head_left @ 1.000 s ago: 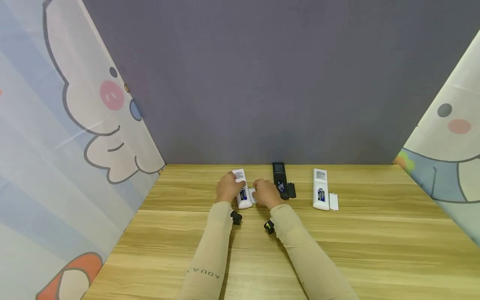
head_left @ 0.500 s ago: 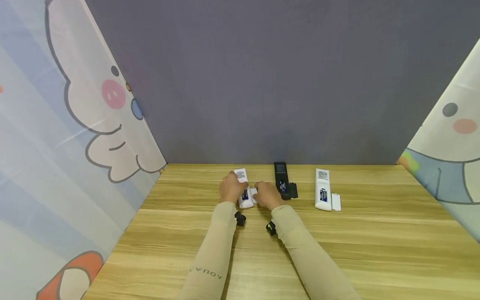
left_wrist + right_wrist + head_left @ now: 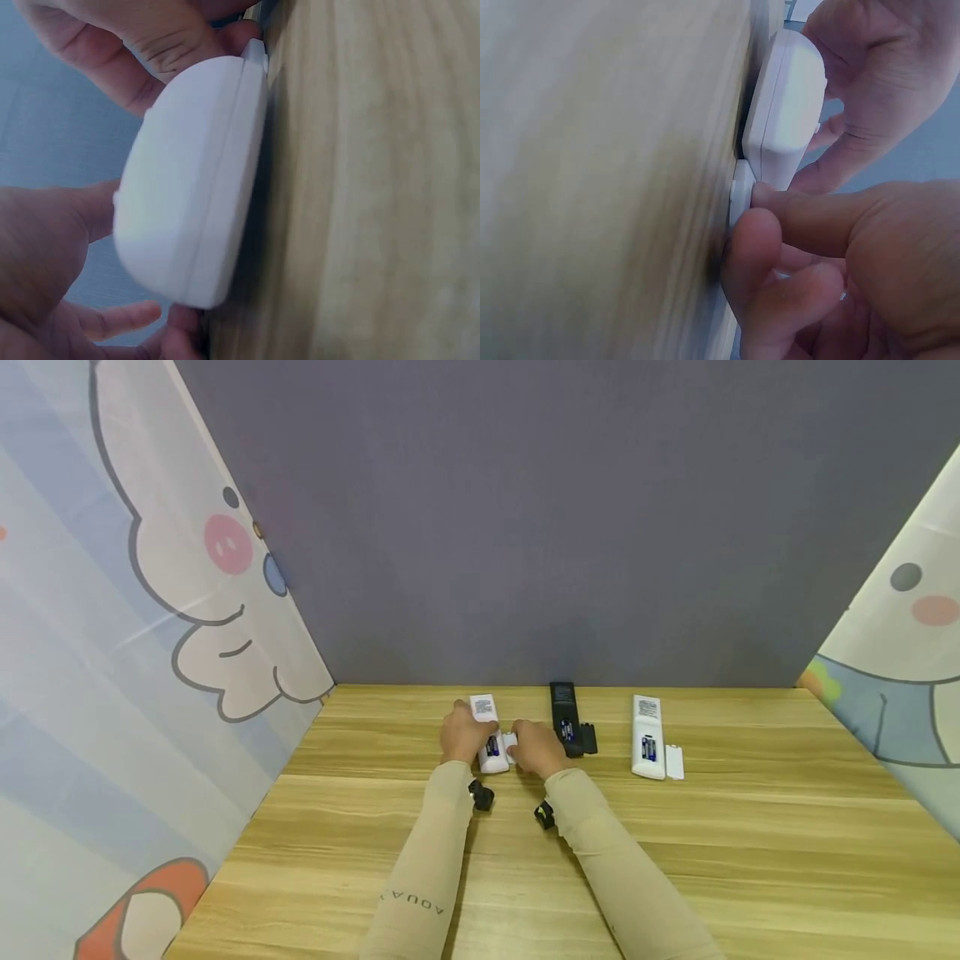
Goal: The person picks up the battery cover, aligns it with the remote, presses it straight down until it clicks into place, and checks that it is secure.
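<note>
A white remote control lies back side up on the table, its battery bay showing blue-and-silver batteries. My left hand grips it from the left, with the thumb over its back and fingers at its far side. In the left wrist view the end of the remote faces me. Beside its right edge is the white battery cover. My right hand pinches this cover between thumb and finger; in the right wrist view the cover is held low at the table, right against the remote.
To the right lies a black remote with its black cover beside it. Farther right is another white remote and its cover. Both show batteries in their bays. A grey panel stands behind the wooden table.
The head view has shifted slightly, moving the scene a little to the right. Both hands stay at the white remote and its cover, and the right fingers have come closer round the cover.
</note>
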`<state>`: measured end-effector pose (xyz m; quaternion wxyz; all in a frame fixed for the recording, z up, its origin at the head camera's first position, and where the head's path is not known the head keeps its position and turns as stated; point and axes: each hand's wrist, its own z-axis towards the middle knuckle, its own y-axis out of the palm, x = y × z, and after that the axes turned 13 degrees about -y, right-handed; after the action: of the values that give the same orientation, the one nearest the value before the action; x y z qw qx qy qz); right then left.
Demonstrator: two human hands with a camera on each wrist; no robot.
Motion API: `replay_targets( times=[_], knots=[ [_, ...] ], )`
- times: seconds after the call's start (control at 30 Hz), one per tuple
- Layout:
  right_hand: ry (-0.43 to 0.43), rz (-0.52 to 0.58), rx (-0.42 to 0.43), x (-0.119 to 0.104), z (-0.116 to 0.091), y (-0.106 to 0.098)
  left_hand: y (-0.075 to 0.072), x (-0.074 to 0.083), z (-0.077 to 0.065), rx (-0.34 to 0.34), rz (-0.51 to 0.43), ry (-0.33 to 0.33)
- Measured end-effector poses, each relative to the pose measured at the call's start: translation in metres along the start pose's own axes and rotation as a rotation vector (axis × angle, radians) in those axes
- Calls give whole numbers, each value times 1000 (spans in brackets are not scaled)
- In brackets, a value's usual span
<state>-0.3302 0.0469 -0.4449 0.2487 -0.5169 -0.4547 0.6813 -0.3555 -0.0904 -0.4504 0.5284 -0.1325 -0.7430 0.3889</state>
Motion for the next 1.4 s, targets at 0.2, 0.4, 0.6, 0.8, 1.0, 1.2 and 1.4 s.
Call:
replay_targets(
  times=[0.2,0.4,0.6,0.8,1.0,1.2,1.4],
  knots=[
    [15,24,-1,1,-2,-3,3,-1,4,-14,1,-18],
    [-3,34,-1,1,-3,-5,2,-5,2,-57,-34,-10],
    [-30,39,32,-2,-4,-10,0,-7,2,-63,-26,-14],
    [-28,14,38,0,-4,-12,-1,-5,3,-76,-9,-34],
    [-33,0,54,2,-3,-13,-4,-4,5,-82,5,-49],
    [-12,47,47,3,-4,-14,-8,-9,7,-103,-15,-46],
    [-17,65,64,5,-4,-15,-14,-13,7,-194,-147,-23]
  ],
)
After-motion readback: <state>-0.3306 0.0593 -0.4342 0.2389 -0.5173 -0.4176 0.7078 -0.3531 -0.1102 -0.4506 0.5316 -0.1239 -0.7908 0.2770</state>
